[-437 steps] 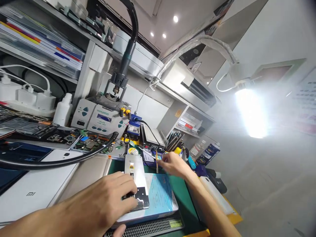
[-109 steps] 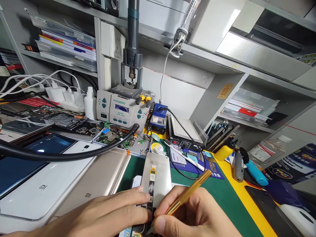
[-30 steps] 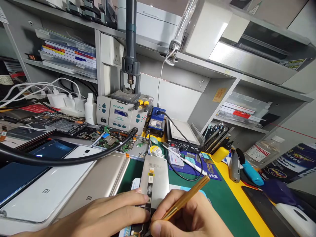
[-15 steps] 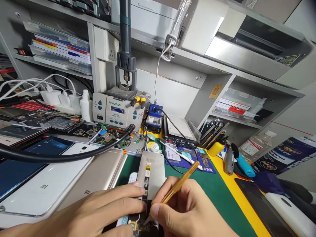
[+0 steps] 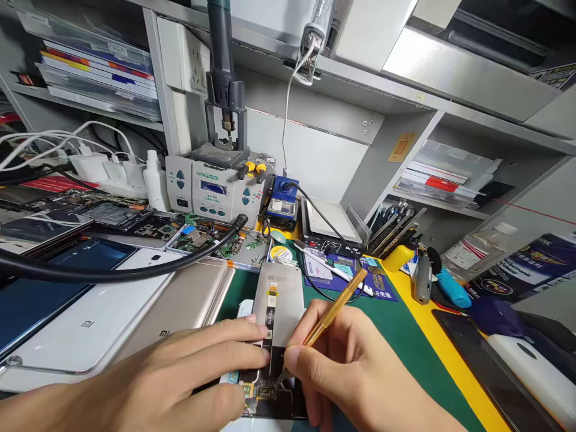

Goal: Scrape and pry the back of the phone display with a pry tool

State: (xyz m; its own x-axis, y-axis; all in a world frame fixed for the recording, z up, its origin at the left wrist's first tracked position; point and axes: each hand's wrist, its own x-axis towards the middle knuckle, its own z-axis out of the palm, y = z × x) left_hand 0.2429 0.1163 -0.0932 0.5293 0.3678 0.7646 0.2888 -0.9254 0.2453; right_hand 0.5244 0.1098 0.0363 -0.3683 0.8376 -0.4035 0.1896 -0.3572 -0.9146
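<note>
And here's the metal-backed panel, lower centre of the frame, its top end pointing up the green mat. Left hand in from the lower left: fingers slightly apart, laid over the panel's left side, clamped on nothing. Right hand, lower right of centre: pinched tight round a gold-handled tool, tip down at the panel's dark lower section.

Handling? Looks light, thin and fairly stiff, probably slick on that smooth silver back, and likely easy to crack if bent. Best hold is the long edges, clear of the ribbon cable and exposed contacts, which look delicate.

Now the lettering! Left of centre, the grey station reads "QUICK", with a softer "LEAD FREE" below. "MI" logos on the white phone and gold phone, lower left. Panel print: too small. Blue can, right edge: too blurred.
</note>
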